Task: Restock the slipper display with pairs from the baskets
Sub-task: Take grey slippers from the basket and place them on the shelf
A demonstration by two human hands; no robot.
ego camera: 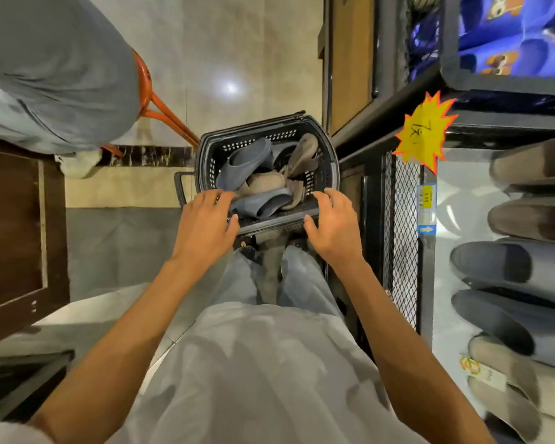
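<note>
Slippers (247, 161) heaped in basket (260, 139); left hand (205, 225), right hand (334, 225) grip its near rim

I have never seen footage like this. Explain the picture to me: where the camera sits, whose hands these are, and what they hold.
There is no machine here. A person wears one wide-angle camera on the head, looking down, so you see their own arms, shirt and legs. The left hand and right hand each grip the near rim of a black basket, fingers curled over its edge. Inside lie loose blue-grey slippers and taupe slippers, piled in no order. On the right is the display shelf, holding rows of shelved slippers in similar colours below a yellow price tag. At the upper left is another person.
</note>
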